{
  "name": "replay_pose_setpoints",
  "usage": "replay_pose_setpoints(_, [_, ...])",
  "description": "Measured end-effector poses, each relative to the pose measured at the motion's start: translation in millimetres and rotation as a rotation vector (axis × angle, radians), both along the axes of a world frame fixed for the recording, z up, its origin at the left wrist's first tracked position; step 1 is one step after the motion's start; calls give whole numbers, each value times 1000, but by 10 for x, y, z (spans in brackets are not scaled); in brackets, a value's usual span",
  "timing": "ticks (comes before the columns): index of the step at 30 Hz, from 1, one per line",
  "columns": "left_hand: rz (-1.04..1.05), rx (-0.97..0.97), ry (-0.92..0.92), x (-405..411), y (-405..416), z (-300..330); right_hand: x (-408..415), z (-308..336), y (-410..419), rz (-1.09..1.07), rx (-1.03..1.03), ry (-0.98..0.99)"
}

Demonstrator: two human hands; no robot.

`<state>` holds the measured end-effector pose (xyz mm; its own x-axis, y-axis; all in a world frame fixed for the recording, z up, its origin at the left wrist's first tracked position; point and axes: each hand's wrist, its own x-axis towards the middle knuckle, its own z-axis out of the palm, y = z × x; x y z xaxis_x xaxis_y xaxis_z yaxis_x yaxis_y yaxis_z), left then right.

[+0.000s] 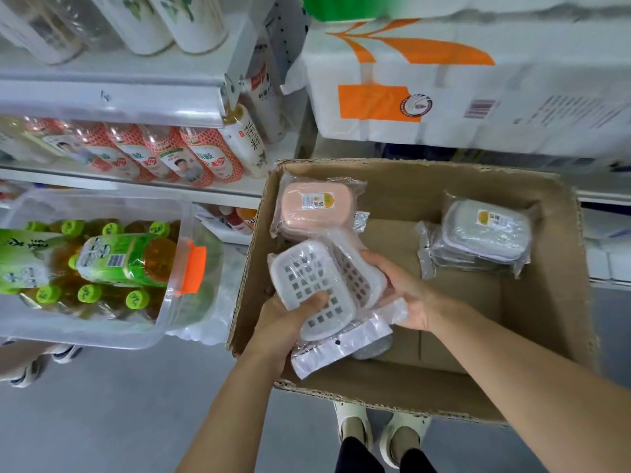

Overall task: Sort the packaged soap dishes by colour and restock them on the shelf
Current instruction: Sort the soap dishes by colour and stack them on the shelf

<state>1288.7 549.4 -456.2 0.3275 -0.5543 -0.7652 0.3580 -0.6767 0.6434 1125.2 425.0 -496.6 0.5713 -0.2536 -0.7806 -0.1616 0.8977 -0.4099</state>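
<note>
We hold two wrapped white soap dishes (317,288) above the cardboard box (546,302): our left hand (290,319) grips the front one, our right hand (403,288) cups the other. Keep whites together, apart from the pink (316,208) and grey (485,233) stacks.

Left hand (290,315) gripping, thumb on top; right hand (406,291) gripping.

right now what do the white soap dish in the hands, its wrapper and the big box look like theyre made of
White soap dish: looks like rigid moulded plastic, matte, with a grid of square drain holes. Wrapper: thin clear plastic film, glossy and crinkled, catching glare. Box: brown corrugated cardboard, dull, with ragged torn edges along the top rim.
</note>
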Motion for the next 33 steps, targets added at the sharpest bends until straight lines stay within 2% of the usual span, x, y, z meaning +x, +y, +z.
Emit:
replay_pose_setpoints(1, [28,15,-65,20,14,-5,3,21,-16,-20,-126,43])
replay_pose_setpoints(3, [92,32,-176,70,76,-22,40,59,-8,60,-508,237])
replay_pose_setpoints(5, [118,33,-248,110,169,-37,62,-15,25,266,-864,461])
replay_pose_setpoints(7, [121,37,-291,125,276,-69,108,-96,86,507,-1117,591])
replay_pose_setpoints(10, [137,48,-290,129,411,-127,264,-248,181,659,-1424,592])
replay_pose_setpoints(12, [170,52,-284,136,436,-152,386,-346,217,727,-1519,542])
replay_pose_setpoints(16, [207,11,-261,120,378,-137,468,-407,163,901,-1388,465])
replay_pose_setpoints(17, [209,0,-259,103,359,-123,457,-373,149,856,-1394,460])
replay_pose_setpoints(19, [203,4,-264,61,310,-71,414,-192,173,551,-1378,429])
replay_pose_setpoints(21, [192,39,-286,26,249,-60,369,40,233,276,-1230,279])
replay_pose_setpoints(22, [176,43,-291,10,213,-43,345,165,270,257,-1145,157])
replay_pose_setpoints(24, [128,2,-251,-37,119,18,300,329,337,418,-1069,29])
replay_pose_setpoints(26, [122,-66,-161,-90,28,86,249,399,363,583,-1099,86])
replay_pose_setpoints(27, [144,-102,-113,-113,-9,134,222,402,353,585,-1119,132])
replay_pose_setpoints(29, [170,-143,-27,-147,-70,183,148,400,306,442,-1053,146])
replay_pose_setpoints(33, [112,-83,-76,-235,-178,184,-125,383,97,104,-643,156])
